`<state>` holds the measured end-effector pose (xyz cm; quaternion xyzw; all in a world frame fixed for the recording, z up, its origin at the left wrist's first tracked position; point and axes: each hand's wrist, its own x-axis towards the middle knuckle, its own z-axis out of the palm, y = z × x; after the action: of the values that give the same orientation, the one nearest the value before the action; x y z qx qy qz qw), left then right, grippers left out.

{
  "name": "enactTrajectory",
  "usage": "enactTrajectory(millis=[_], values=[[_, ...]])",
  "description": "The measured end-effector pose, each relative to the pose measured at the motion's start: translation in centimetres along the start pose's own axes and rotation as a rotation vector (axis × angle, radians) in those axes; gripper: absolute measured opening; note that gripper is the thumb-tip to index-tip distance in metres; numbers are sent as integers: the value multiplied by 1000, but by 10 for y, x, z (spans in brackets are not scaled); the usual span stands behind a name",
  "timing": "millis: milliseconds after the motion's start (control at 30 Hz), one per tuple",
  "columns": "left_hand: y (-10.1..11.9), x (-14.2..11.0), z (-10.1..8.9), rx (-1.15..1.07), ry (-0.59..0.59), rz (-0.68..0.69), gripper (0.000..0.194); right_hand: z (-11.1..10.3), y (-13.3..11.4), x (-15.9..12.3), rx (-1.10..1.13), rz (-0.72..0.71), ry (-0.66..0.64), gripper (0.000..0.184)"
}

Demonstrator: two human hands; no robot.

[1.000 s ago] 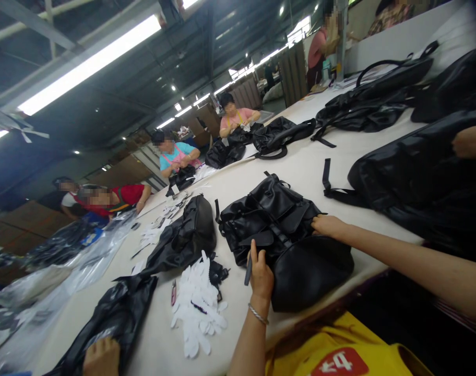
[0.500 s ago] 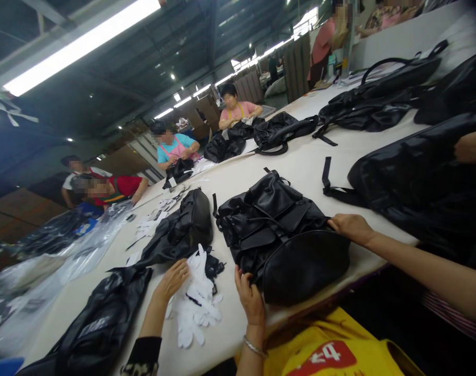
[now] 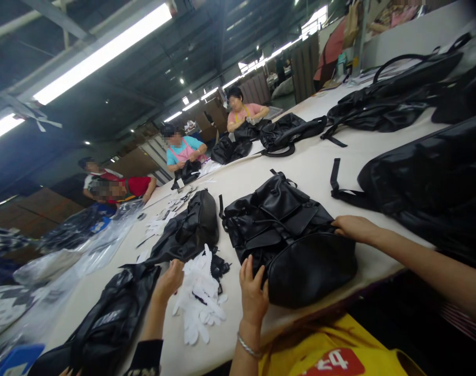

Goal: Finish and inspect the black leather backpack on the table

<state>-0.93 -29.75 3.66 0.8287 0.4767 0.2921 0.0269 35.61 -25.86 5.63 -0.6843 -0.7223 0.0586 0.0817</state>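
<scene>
A black leather-look backpack (image 3: 277,211) with front flap pockets lies on the table before me, its rounded base (image 3: 314,269) towards me. My left hand (image 3: 254,290), a bracelet at its wrist, rests against the bag's lower left side, fingers apart and stretched out. At the lower right edge, my right hand (image 3: 353,228) pinches the backpack's side; its fingertips are partly hidden. Left of my left hand lies a pile of white gloves (image 3: 201,297) with a small black bundle (image 3: 219,266) beside it. A co-worker's hand (image 3: 170,277), dark-sleeved, is closed next to the gloves.
More black bags lie about: one beyond the gloves (image 3: 191,224), one at left (image 3: 108,308), a large one at right (image 3: 426,177). Clear plastic sheeting (image 3: 116,230) covers the table's left side. Several people work across the pale table (image 3: 261,163).
My left hand's fingers have moved up onto the backpack's side and spread. My right hand keeps its pinch. The co-worker's hand beside the gloves has curled closed. The whole view has shifted slightly.
</scene>
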Motion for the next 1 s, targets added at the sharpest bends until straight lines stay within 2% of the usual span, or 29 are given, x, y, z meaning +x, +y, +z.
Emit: enactTrajectory(millis=[100,200,300,400,533,667,800,1000], values=[[1,10,-6,-84,-110,67,37,-16,-23,12,34,-46,24,16],[8,33,-3,-279,-277,64,41,-25,-67,33,242,-155,14,25],[17,68,9,-374,-397,-58,35,-16,-110,56,302,-66,-88,33],[25,99,27,-375,-519,-187,31,7,-130,72,273,67,-109,28],[29,111,55,-408,-602,-276,33,29,-117,78,338,202,-154,13],[25,108,73,-540,-670,-387,36,35,-93,78,515,347,-294,5],[17,106,77,-740,-703,-481,42,35,-80,79,727,417,-384,2],[12,98,75,-988,-654,-487,44,31,-77,78,897,351,-556,14]])
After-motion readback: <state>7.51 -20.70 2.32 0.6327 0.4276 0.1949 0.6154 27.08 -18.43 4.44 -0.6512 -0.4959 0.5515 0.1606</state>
